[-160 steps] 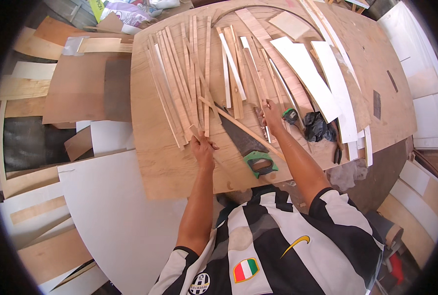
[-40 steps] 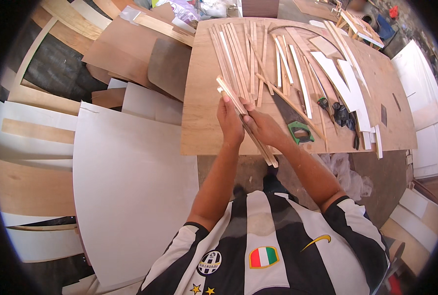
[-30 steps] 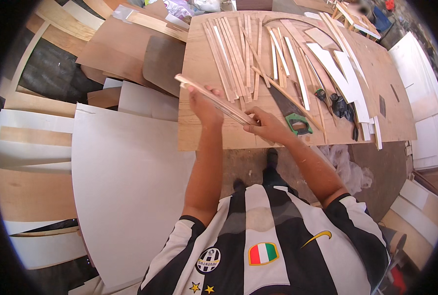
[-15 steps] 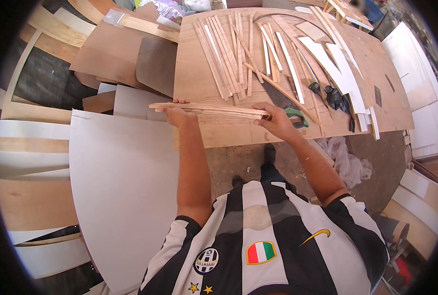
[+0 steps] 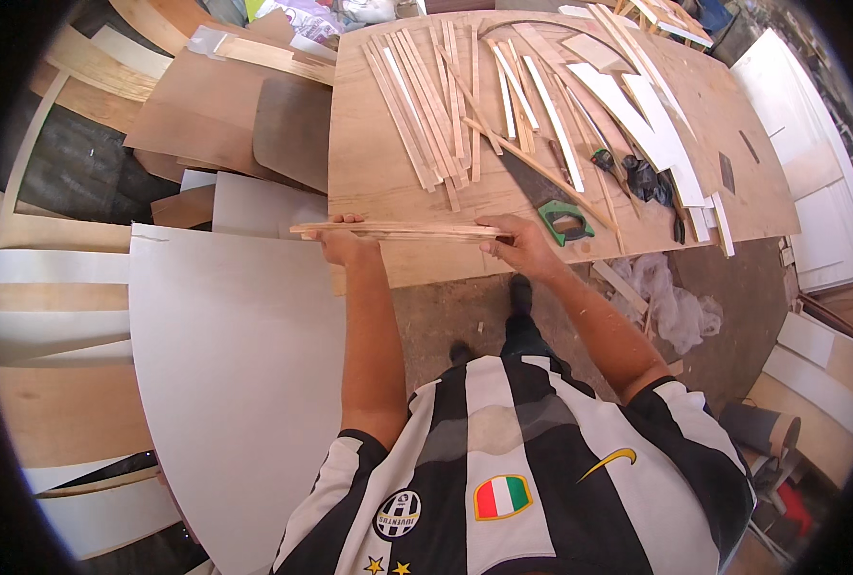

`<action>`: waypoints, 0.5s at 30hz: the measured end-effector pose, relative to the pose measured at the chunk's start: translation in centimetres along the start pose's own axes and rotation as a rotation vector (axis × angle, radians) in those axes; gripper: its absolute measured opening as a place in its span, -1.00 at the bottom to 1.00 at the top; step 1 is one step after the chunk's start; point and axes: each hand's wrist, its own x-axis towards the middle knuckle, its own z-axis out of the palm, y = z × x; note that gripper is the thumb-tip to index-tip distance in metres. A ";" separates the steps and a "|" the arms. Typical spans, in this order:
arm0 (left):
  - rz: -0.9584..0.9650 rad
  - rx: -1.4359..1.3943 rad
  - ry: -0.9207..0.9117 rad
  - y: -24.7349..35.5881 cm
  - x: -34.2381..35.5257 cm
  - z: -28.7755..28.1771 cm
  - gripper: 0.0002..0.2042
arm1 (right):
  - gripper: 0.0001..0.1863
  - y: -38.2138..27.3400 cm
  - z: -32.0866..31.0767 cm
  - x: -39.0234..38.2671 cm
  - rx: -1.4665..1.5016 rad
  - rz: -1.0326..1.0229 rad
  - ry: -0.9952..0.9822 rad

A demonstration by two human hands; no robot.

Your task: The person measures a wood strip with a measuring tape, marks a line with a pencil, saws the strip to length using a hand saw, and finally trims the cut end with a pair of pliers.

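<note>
My left hand (image 5: pixel 348 243) and my right hand (image 5: pixel 520 245) grip a bundle of thin, light wooden strips (image 5: pixel 412 233) near its two ends, held level across my body at the near edge of the plywood table (image 5: pixel 743 201). Just beyond my right hand lies a handsaw with a green and black handle (image 5: pixel 567 211), its dark blade under a long diagonal stick (image 5: pixel 541 165). Loose strips (image 5: pixel 415 110) lie spread on the table's left and middle, alongside white boards (image 5: pixel 634 127), a tape measure (image 5: pixel 602 160), a black plastic bag (image 5: pixel 650 179) and pliers (image 5: pixel 679 223).
A big white sheet (image 5: pixel 230 374) stands to my left, with stacked boards (image 5: pixel 62 383) and brown panels (image 5: pixel 182 110) beside it. White panels (image 5: pixel 824 201) lean at the far right. Crumpled clear plastic (image 5: pixel 683 314) and a grey cylinder (image 5: pixel 760 427) are on the floor at right.
Earlier my hands were apart over the table; later they held the bundle tilted steeply. Since then the bundle has swung level, with my left hand out toward the left and my right toward the right.
</note>
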 end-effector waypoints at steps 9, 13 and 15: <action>0.058 0.129 0.066 -1.2 -0.1 -0.8 -0.48 | -0.56 2.0 0.7 -1.6 0.229 0.419 -0.044; 0.028 0.075 -0.022 -2.3 1.7 -1.1 -0.50 | -0.57 2.9 0.4 -0.8 0.259 0.406 -0.015; 0.038 0.083 -0.007 -3.0 2.2 -0.8 -0.50 | -0.57 3.5 0.0 -0.3 0.298 0.399 -0.015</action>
